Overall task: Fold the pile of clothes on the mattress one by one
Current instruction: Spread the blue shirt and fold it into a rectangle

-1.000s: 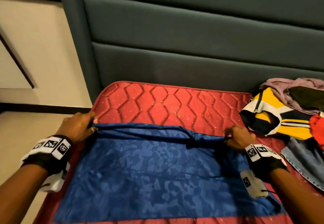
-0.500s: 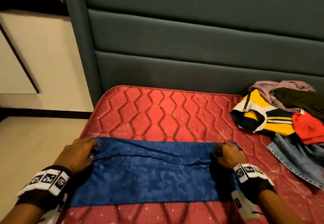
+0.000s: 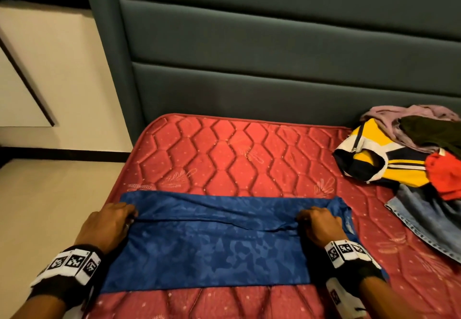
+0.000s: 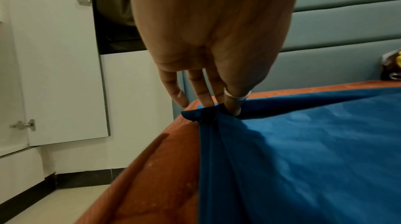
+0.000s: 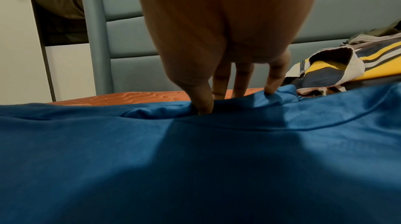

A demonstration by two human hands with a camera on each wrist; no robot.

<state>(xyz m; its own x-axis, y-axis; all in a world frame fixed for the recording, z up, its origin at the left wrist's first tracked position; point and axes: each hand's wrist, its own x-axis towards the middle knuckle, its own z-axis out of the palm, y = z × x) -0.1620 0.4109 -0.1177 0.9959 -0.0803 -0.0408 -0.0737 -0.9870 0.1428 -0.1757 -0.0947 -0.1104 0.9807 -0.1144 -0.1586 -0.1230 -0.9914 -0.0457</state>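
Blue cloth (image 3: 219,241) lies flat across the near part of the red mattress (image 3: 224,159), long side running left to right, top layer doubled over the lower one with a ridge of slack along the far fold. My left hand (image 3: 107,226) pinches the left end of that top edge; left wrist view shows thumb and forefinger closed on a bunched corner (image 4: 208,112), other fingers (image 4: 173,87) hanging straight and loose. My right hand (image 3: 321,226) grips the right end of the same edge, thumb pushed down into the cloth and fingertips (image 5: 271,88) curled over a small gathered lump. Fabric looks thin, soft, slightly slick: it sags and wrinkles between my hands instead of holding a line, so I judge it light and floppy, with zero stiffness to help. Best hold is at the two end corners of the layer, both plies caught together, keeping tension across so the middle doesn't droop or slide off alignment. Risk: the layers creep against each other if I let one side go slack. The pile of clothes (image 3: 411,159) waits at the far right by the headboard (image 3: 274,56), yellow striped top (image 3: 389,169) nearest the bare mattress, jeans (image 3: 429,221) below it, well apart from the blue piece.
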